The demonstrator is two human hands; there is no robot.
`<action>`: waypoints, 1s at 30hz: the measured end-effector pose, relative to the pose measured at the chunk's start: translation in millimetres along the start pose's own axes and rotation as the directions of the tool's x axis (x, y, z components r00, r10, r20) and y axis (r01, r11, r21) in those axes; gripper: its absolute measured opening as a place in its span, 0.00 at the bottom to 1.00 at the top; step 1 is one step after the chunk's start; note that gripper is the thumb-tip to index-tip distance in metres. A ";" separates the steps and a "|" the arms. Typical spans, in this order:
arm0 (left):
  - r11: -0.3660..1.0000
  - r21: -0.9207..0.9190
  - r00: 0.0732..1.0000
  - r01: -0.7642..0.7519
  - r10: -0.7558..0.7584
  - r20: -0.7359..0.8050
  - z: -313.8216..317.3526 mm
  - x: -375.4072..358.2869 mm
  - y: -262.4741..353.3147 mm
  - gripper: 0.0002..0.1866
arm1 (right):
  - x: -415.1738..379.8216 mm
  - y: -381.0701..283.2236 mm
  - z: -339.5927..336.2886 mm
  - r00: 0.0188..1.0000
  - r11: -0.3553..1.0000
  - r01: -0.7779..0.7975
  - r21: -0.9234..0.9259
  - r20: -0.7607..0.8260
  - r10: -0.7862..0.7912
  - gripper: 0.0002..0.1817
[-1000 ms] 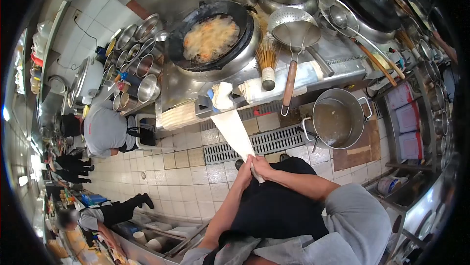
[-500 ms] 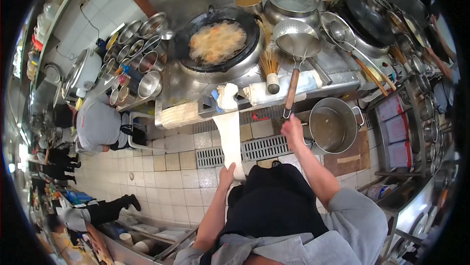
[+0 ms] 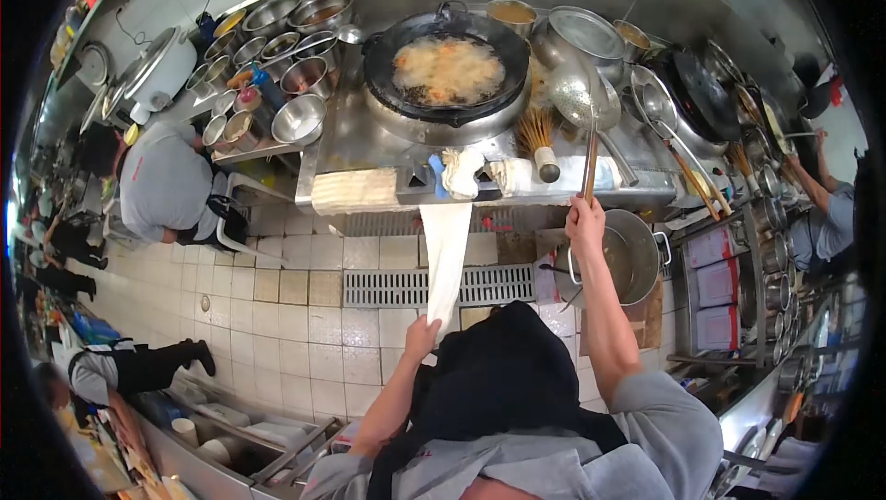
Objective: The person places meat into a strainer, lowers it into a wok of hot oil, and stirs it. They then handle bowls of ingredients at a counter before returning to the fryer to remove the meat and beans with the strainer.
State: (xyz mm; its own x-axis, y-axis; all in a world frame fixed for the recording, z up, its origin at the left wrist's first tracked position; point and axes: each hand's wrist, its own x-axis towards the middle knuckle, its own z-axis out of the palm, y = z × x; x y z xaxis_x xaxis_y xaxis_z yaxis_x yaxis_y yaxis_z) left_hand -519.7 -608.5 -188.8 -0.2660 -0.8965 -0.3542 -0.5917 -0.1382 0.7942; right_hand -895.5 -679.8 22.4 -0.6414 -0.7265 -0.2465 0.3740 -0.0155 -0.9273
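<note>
My left hand (image 3: 423, 340) is closed on the lower end of a long white cloth (image 3: 446, 255), which hangs from the stove's front edge. My right hand (image 3: 585, 223) is wrapped round the wooden handle of a strainer (image 3: 591, 163), its bowl tilted up over the stove. Behind that bowl, and partly hidden by it, is a perforated ladle (image 3: 569, 94). A bamboo brush (image 3: 535, 135) stands left of the strainer handle. Pieces of food bubble in oil (image 3: 449, 71) inside a black wok (image 3: 381, 75) further back.
A big pot (image 3: 637, 260) stands on the floor below my right hand. Steel bowls (image 3: 298, 120) crowd the left counter, where a person in grey (image 3: 171, 181) sits. Another person's arm (image 3: 812, 181) reaches in at the far right. A floor drain grate (image 3: 388, 288) crosses the tiles.
My right hand has gone from the end of the strainer's handle to a full grip, and the strainer has tipped from flat to tilted. My left hand still holds the cloth. The view has shifted.
</note>
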 end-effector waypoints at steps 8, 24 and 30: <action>0.995 0.103 1.000 -0.003 0.006 -0.027 -28.0 14.3 -32.6 0.18 | 48.9 -43.2 71.1 0.952 0.957 0.194 -0.214 0.277 -0.131 0.06; 0.933 0.044 0.914 0.357 -0.340 -0.224 32.1 -116.7 -136.6 0.13 | 104.6 -35.3 127.8 0.661 0.750 -0.660 0.043 0.508 0.553 0.05; 0.873 0.003 0.867 0.489 -0.485 -0.110 61.1 -172.4 -180.2 0.15 | 77.1 -67.2 103.4 0.685 0.839 -0.535 -0.102 0.529 0.501 0.05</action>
State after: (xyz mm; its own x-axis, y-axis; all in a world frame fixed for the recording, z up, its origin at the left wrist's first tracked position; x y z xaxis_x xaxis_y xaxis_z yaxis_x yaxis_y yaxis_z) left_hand -413.7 -403.3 -301.0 0.1405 -0.7570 -0.6382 -0.6485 -0.5574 0.5184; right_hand -900.8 -805.8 94.8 0.1029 -0.8690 -0.4841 0.5882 0.4456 -0.6749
